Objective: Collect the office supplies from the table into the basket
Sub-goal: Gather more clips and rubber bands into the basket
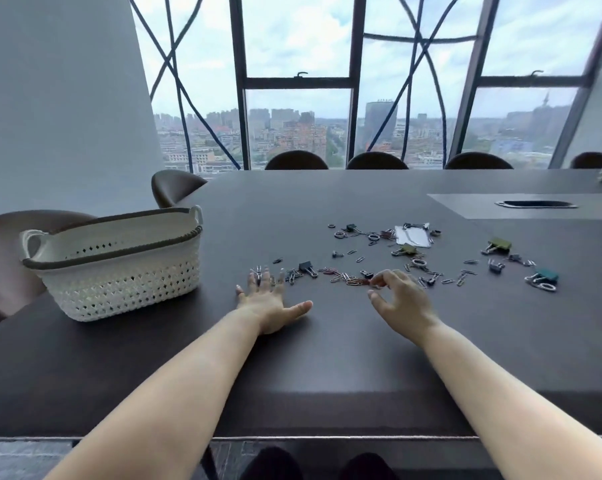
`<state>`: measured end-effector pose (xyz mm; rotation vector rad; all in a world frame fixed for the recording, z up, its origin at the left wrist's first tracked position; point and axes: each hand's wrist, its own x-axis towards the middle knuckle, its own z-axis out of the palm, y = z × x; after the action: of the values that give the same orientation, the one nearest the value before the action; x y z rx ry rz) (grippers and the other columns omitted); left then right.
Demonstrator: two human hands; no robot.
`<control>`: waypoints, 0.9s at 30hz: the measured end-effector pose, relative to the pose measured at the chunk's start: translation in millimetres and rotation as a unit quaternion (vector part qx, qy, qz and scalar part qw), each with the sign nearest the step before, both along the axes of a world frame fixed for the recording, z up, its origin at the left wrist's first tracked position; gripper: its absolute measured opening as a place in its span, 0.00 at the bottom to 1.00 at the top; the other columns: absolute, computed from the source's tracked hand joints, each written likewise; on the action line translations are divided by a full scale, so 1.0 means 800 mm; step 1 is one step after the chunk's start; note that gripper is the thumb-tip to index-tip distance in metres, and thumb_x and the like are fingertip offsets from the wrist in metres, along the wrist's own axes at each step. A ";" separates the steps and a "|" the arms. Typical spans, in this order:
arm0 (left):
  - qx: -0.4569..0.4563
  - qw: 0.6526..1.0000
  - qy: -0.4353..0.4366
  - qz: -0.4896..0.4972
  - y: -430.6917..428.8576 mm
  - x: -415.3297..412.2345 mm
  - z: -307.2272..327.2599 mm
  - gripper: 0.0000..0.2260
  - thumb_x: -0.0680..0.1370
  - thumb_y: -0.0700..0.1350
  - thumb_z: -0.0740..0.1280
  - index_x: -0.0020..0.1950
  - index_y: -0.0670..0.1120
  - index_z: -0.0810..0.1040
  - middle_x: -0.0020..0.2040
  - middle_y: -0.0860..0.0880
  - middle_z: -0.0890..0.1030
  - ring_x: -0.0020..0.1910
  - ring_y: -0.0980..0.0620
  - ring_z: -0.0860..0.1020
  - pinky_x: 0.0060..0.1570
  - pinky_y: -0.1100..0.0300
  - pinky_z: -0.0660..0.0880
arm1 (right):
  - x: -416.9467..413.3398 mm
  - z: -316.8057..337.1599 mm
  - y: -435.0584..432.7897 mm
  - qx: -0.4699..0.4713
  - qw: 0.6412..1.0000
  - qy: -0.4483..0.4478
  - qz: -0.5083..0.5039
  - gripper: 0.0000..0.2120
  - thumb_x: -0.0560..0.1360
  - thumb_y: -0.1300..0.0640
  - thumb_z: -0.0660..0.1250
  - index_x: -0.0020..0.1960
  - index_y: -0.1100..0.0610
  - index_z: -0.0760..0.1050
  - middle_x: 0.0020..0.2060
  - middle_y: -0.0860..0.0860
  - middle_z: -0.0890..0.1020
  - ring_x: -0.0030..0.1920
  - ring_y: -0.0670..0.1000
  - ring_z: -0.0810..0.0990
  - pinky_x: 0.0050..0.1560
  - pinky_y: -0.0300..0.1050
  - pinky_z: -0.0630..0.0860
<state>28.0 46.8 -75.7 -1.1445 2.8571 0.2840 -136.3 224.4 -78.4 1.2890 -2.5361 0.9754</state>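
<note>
Head view: the left hand [268,299] is laid flat on the dark desk [327,358], fingers spread, nothing held, its fingertips touching a few paper clips. The right hand [401,299] is raised slightly, its curled fingers [382,277] pinching at a reddish pile of paper clips [351,280]. Binder clips [308,268] are scattered beyond and right of the fingers, pointing variously. The white woven basket [119,268] is set left of the left hand, long axis crosswise. No writing can be read.

dark table [327,358] carries a white basket [119,271] at left, scattered clips [396,258] at centre-right.
</note>
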 end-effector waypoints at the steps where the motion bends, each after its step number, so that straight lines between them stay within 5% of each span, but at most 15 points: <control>1: 0.000 1.000 -0.002 0.002 0.001 -0.016 0.001 0.42 0.71 0.73 0.50 0.75 0.54 0.37 0.77 0.47 0.37 0.75 0.41 0.35 0.71 0.39 0.39 | -0.010 0.001 0.009 0.010 1.000 0.003 -0.019 0.13 0.74 0.51 0.64 0.57 0.54 0.74 0.58 0.52 0.77 0.62 0.55 0.71 0.63 0.48 0.65; 11: 0.008 0.989 0.058 -0.133 0.020 -0.133 -0.005 0.37 0.75 0.67 0.54 0.77 0.50 0.44 0.78 0.48 0.47 0.77 0.51 0.44 0.75 0.54 0.44 | -0.106 0.000 0.050 0.243 0.953 -0.070 -0.168 0.43 0.70 0.30 0.55 0.76 0.49 0.45 0.77 0.54 0.46 0.76 0.60 0.42 0.73 0.61 0.44; 16: -0.018 0.992 0.072 -0.105 0.020 -0.141 -0.005 0.43 0.71 0.70 0.56 0.76 0.51 0.41 0.77 0.49 0.38 0.75 0.47 0.33 0.72 0.41 0.37 | -0.120 0.002 0.017 0.277 0.950 -0.077 -0.123 0.51 0.65 0.24 0.53 0.76 0.52 0.40 0.76 0.56 0.44 0.76 0.57 0.42 0.74 0.56 0.42; 20: -0.019 0.998 0.021 -0.048 0.000 -0.137 -0.001 0.47 0.67 0.75 0.53 0.76 0.53 0.40 0.77 0.49 0.38 0.75 0.42 0.35 0.70 0.37 0.39 | -0.115 0.001 -0.007 0.255 0.964 -0.079 -0.017 0.54 0.63 0.26 0.61 0.76 0.50 0.38 0.76 0.53 0.40 0.76 0.52 0.39 0.75 0.50 0.42; 27: 0.005 0.990 0.031 -0.138 -0.030 -0.168 -0.004 0.46 0.63 0.78 0.53 0.74 0.62 0.41 0.77 0.53 0.41 0.76 0.47 0.37 0.71 0.39 0.41 | -0.161 0.000 -0.037 0.260 0.960 -0.044 -0.090 0.55 0.60 0.22 0.57 0.75 0.47 0.37 0.76 0.50 0.38 0.75 0.59 0.36 0.72 0.64 0.39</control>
<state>-106.5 22.8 -78.6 -0.7356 3.0143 0.3218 -264.9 195.0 -78.5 1.1009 -3.0394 0.3401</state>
